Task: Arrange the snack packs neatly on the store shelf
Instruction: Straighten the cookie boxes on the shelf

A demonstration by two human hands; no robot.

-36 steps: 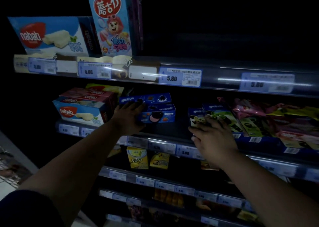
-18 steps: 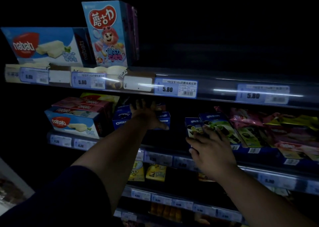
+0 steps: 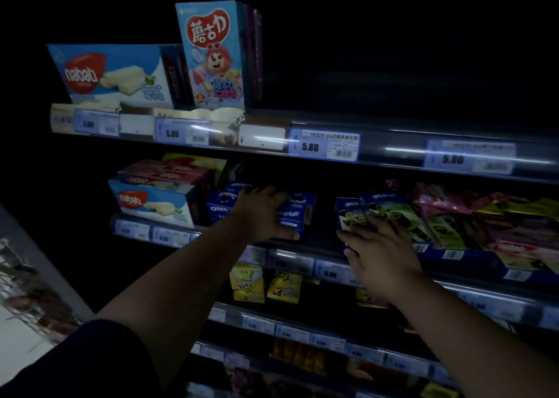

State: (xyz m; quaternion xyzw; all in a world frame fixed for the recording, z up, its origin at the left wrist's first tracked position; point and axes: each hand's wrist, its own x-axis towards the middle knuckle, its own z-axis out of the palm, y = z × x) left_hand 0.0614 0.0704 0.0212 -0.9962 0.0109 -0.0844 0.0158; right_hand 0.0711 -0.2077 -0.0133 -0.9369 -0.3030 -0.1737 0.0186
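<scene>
On the dim middle shelf (image 3: 290, 246) stand blue Oreo boxes (image 3: 222, 205). My left hand (image 3: 263, 213) lies over them, fingers wrapped round the front and right side of the stack, thumb low at its corner. To the right, dark blue cookie boxes (image 3: 390, 213) lean in a row; my right hand (image 3: 381, 252) rests flat against the front of the leftmost one, fingers spread. Light blue and red Nabati wafer boxes (image 3: 151, 201) are stacked left of the Oreo boxes.
The top shelf holds a wide Nabati box (image 3: 112, 76) and a tall blue cartoon box (image 3: 211, 55); its right part is dark. Pink and yellow bags (image 3: 484, 216) fill the middle shelf's right. Yellow boxes (image 3: 248, 282) sit a shelf below. Price tags line every edge.
My left hand reached deep over the Oreo boxes, then came back to grip the stack's front. The right hand stayed on the dark blue boxes. The view shifted.
</scene>
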